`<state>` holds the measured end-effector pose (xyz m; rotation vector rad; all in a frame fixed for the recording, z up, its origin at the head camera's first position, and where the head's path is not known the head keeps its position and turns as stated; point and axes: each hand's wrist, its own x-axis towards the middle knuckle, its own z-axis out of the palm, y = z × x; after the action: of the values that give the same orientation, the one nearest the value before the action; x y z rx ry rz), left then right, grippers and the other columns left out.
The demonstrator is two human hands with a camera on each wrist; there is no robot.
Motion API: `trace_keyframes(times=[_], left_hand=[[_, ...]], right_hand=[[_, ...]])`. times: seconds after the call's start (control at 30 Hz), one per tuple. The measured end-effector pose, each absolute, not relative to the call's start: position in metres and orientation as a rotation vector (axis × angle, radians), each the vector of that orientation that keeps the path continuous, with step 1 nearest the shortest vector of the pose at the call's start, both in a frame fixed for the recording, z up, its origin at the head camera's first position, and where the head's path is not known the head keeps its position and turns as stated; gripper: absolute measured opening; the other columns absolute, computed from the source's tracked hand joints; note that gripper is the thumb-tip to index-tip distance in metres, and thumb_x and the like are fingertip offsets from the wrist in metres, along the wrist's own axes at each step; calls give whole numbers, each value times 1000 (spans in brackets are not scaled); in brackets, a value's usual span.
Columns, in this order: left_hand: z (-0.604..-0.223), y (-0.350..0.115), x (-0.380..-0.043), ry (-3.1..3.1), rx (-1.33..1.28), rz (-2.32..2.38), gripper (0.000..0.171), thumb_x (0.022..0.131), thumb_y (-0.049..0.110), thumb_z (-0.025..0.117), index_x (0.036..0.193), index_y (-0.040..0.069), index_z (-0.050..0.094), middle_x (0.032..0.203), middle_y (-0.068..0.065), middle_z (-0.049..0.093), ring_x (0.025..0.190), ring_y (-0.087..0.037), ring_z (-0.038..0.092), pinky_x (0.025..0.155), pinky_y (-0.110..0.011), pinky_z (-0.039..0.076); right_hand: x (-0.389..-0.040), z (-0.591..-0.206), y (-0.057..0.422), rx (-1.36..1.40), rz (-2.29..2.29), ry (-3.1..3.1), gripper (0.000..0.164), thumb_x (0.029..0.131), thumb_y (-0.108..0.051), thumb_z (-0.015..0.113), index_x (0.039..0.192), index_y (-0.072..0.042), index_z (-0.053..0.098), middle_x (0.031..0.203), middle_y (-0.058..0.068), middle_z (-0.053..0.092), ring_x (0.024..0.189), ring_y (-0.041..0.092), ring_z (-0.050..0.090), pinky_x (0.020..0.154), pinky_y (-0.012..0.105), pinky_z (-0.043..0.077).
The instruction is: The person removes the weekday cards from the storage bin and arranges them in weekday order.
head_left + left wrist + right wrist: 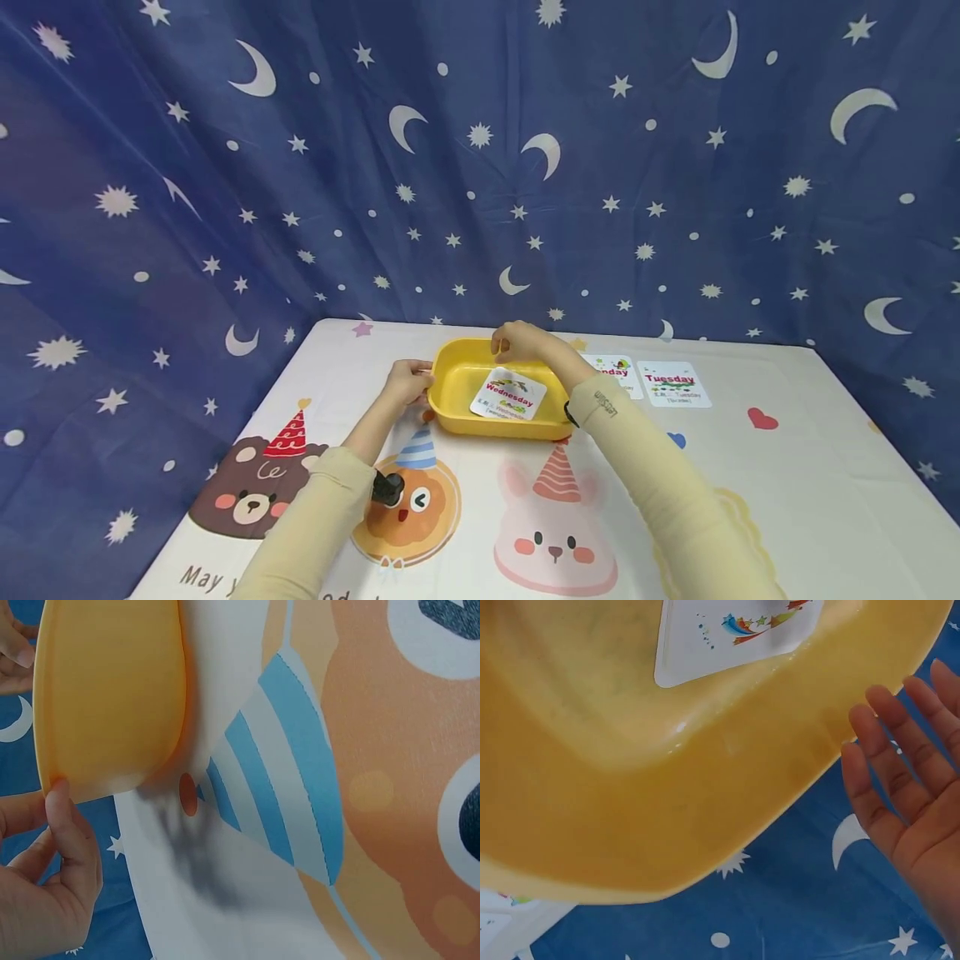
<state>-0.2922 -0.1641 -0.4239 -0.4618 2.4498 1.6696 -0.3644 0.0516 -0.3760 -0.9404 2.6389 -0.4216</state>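
Observation:
A yellow plastic basin (456, 385) sits toward the back of the table. Inside lies a white card (512, 395) printed "Wednesday", tilted in the basin. At the basin's left end my left hand (406, 383) pinches the rim between thumb and fingers, as the left wrist view also shows at the basin's corner (112, 697). My right hand (522, 342) is over the basin's far side, above the card. In the right wrist view this hand (922, 772) has its fingers extended and slightly bent near the rim, with nothing held.
To the basin's right lie two more white cards, one reading "nday" (615, 375) partly behind the right arm, the other "Tuesday" (672, 384). A white cloth (810, 467) with cartoon animals covers the table. Behind hangs a blue curtain (465, 225) with moons and stars.

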Motion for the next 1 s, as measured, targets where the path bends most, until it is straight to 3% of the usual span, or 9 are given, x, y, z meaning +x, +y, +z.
trace_keyframes(times=[0.33, 0.6, 0.7, 0.8, 0.87, 1.0], left_hand=[[-426, -168, -294, 2465, -462, 1673, 36, 87, 0, 56, 123, -2, 59, 94, -11, 59, 58, -8, 52, 45, -14, 46], [-418, -166, -290, 2439, -442, 1704, 37, 87, -2, 54, 125, -3, 57, 106, -20, 63, 59, -7, 54, 50, -16, 50], [-418, -165, -290, 2449, -451, 1690, 37, 88, -1, 54, 124, -2, 58, 102, -16, 63, 59, -6, 53, 48, -15, 47], [-419, -165, -290, 2452, -461, 1681, 36, 88, 0, 55, 124, -1, 59, 103, -16, 63, 63, -9, 55, 50, -15, 47], [-421, -164, -290, 2451, -459, 1684, 36, 88, -1, 55, 124, -1, 59, 107, -19, 63, 68, -12, 58, 51, -16, 50], [-422, -163, -290, 2437, -461, 1692, 37, 87, -2, 55, 124, -1, 58, 112, -21, 63, 81, -19, 64, 55, -18, 54]], right_hand=[[-378, -385, 49, -919, -344, 2627, 13, 89, -14, 63, 97, -6, 68, 97, 7, 66, 86, 17, 55, 81, 29, 51], [-394, -398, 42, -662, -121, 2624, 24, 84, -24, 70, 96, -4, 63, 89, 6, 61, 78, 18, 52, 71, 28, 48], [-393, -404, 40, -572, -1, 2634, 43, 80, -28, 74, 112, -3, 60, 104, 9, 64, 93, 21, 58, 85, 31, 51], [-386, -406, 41, -497, 36, 2646, 62, 76, -27, 79, 127, -4, 54, 125, 12, 59, 116, 27, 55, 104, 37, 44], [-380, -405, 42, -481, 67, 2641, 63, 76, -25, 79, 130, -4, 53, 132, 12, 56, 125, 29, 49, 111, 39, 37], [-371, -404, 42, -506, 125, 2641, 52, 75, -20, 80, 121, -5, 58, 125, 12, 60, 120, 28, 53, 108, 38, 41]])
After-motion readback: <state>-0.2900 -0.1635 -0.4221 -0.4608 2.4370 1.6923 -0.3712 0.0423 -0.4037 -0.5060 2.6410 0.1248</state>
